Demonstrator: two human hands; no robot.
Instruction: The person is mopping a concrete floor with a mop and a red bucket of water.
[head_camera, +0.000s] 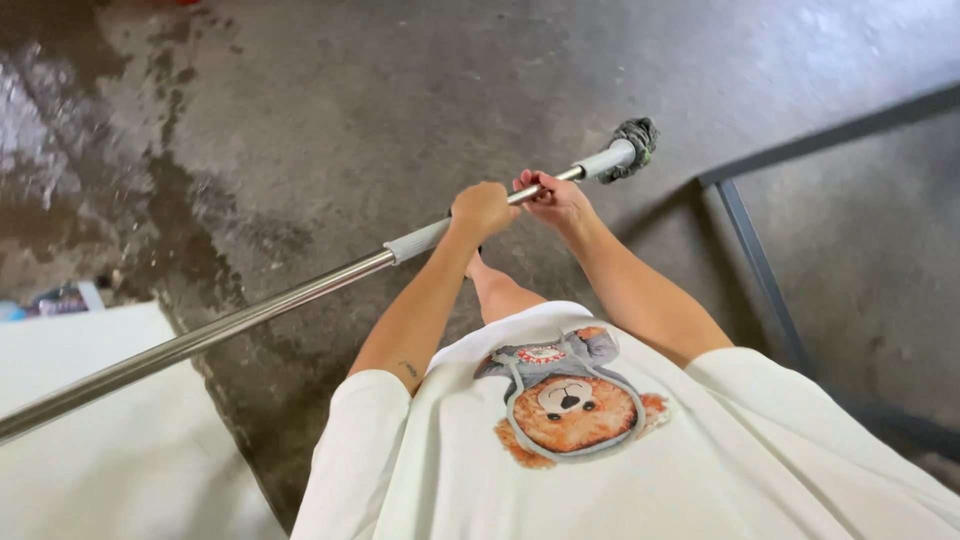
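Steel, bright and polished, makes up the long mop pole (230, 325) that slants across the view from about eight o'clock at the lower left edge up toward one o'clock. Near its upper part the pole carries a grey ribbed grip sleeve (418, 240), and past the hands a second pale grey sleeve ends in a dark, tangled mop head (634, 140) hanging just above the floor. The left hand (482, 210) is wrapped fully round the pole just above the ribbed sleeve, fingers curled tight and knuckles up. The right hand (556, 198) sits just beside it toward two o'clock, fingers also closed round the shaft, with the thumb lying along it. Both forearms reach up from a white shirt (600, 470) printed with a brown bear. The concrete floor (400, 90) is grey, with dark wet patches (170, 200) toward ten o'clock. A white flat panel (110, 450) lies at seven o'clock, and a dark metal frame (760, 260) runs along the floor at three o'clock.
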